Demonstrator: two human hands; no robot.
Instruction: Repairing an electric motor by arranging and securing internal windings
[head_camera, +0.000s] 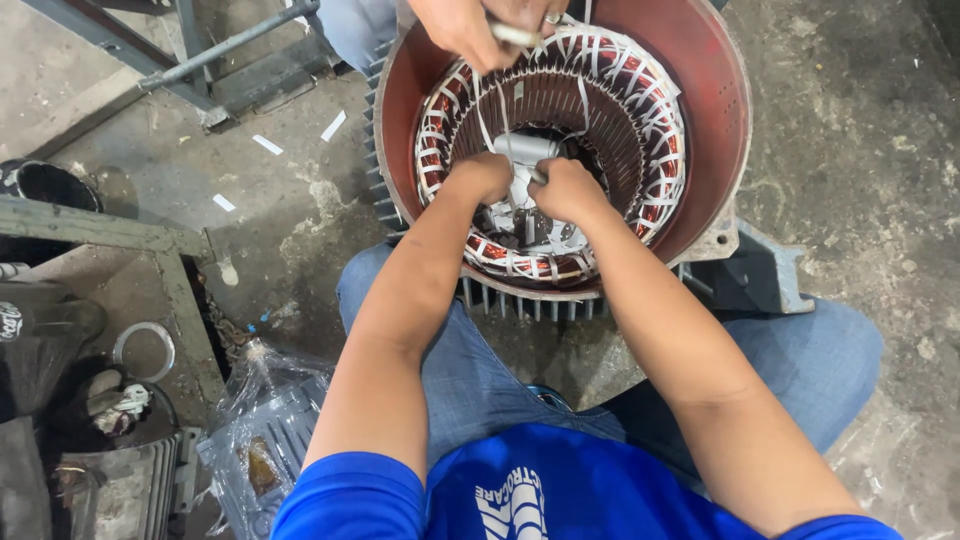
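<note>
- Your left hand (481, 176) is curled into a fist inside the bore of the motor stator (560, 150), its fingers closed on the grey tool (524, 160) at the centre.
- Your right hand (566, 188) is also closed, just beside the left, gripping the same grey tool from the other side; the two hands nearly touch.
- The motor stator stands on the floor (860, 130) between your knees, open end up, its red-brown housing ringed with grey cooling fins (520, 303) at the near edge.
- Copper windings (655, 160) laced with white tape run around the inside of the housing, circling both your hands.
- Another person's hand (470, 25) reaches in at the far rim of the stator, fingers pinched on a thin pale piece (515, 34) above the windings.
- At the left edge of the floor lies a metal frame (120, 235), with a metal ring (143, 350) beside it.
- A clear plastic bag (265, 420) covers a grey finned part near your left elbow.
</note>
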